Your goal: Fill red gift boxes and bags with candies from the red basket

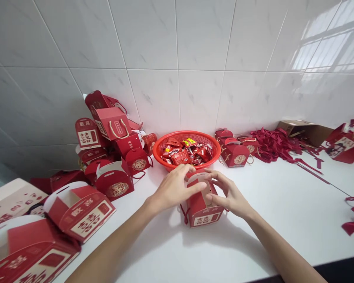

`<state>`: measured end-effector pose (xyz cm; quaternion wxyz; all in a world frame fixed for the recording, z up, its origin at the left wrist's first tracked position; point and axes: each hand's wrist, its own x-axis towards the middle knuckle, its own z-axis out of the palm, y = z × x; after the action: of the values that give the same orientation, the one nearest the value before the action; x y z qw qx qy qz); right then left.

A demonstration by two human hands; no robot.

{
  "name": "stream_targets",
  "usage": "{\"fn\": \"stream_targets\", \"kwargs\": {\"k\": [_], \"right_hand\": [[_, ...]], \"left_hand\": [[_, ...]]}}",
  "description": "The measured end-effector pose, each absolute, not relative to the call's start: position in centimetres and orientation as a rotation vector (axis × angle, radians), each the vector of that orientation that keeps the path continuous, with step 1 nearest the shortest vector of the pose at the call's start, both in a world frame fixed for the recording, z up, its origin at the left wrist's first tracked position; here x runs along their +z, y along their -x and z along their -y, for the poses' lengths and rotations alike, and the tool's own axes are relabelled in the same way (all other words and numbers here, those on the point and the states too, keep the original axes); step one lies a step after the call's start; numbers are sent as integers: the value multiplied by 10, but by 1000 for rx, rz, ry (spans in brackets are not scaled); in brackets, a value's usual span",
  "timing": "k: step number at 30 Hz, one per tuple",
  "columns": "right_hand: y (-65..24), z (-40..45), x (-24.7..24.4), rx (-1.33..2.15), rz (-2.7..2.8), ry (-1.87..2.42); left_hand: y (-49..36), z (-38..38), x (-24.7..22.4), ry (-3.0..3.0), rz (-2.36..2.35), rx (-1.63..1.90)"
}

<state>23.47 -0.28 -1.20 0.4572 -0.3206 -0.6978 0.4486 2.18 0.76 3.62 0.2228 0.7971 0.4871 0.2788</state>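
Note:
A small red gift box (205, 219) with a cream character label stands upright on the white table in front of me, its top open and its pale inside showing. My left hand (177, 186) reaches over its left and far side, thumb stretched across the opening and fingers curled at the far flap. From the right, my right hand (231, 196) curves around the other side, its thumb at the opening and its fingertips near the far flap. A dark red cord handle hangs at the box's left. Just behind it sits a red plastic basket (159, 151) of wrapped sweets (181, 155).
Several red gift boxes (115, 182) are piled at the left, with larger open ones (79, 214) nearer. Small closed boxes (236, 153), a heap of dark red ribbons (270, 145) and a cardboard box (315, 135) line the tiled wall at the right.

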Motion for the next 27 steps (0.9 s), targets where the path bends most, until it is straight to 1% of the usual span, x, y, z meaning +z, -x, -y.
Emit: {"fn": "stream_targets", "kwargs": {"k": [2,5,12,15,19,22,27], "right_hand": [[-231,5,-13,1103,1725,782],[-231,7,-14,1123,1686,779],[-248,1,-12,1118,1587,819],[-262,-3,-8,1081,1623,912],[-281,-10,-6,1120,1704,1126],[-286,-14,-9,1162,1837,1197],[-274,-13,-16,1087,1941,1259]], "left_hand": [[-33,2,35,-2267,-1382,827],[-36,7,37,-2306,-1290,790],[8,-6,53,-2138,-1103,397],[20,-9,56,-2035,-1018,278],[24,-14,50,-1897,-1000,262],[23,-16,47,-1931,-972,246],[25,-15,52,-2065,-949,110]]}}
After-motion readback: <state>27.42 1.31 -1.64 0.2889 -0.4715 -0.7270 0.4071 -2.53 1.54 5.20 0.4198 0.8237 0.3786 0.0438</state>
